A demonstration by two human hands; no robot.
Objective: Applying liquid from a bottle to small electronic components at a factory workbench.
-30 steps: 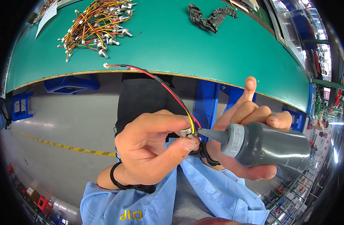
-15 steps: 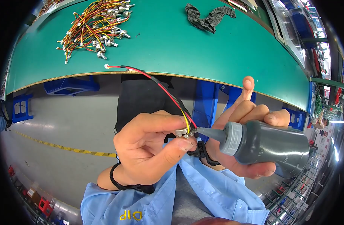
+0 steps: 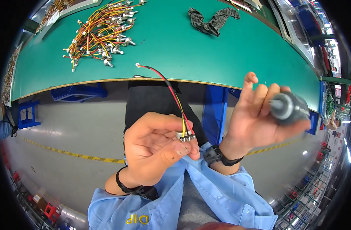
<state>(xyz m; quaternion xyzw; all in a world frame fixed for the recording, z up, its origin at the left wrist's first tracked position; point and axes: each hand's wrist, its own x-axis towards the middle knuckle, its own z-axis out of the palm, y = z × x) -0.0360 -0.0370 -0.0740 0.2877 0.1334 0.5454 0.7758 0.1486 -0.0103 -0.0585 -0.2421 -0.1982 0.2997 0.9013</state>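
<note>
The left hand is pinching 1 small metal part in front of the green table, its red, yellow and black wires arching upward. The right hand, well apart, is gripping 1 dark bottle. Wired parts are lying piled on the table.

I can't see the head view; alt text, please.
The left hand pinches a small metal part with red, yellow and black wires, while the right hand holds a dark bottle, blurred, apart from it. Beyond, on a green table, lie a heap of wired parts and a crumpled dark cloth.
</note>
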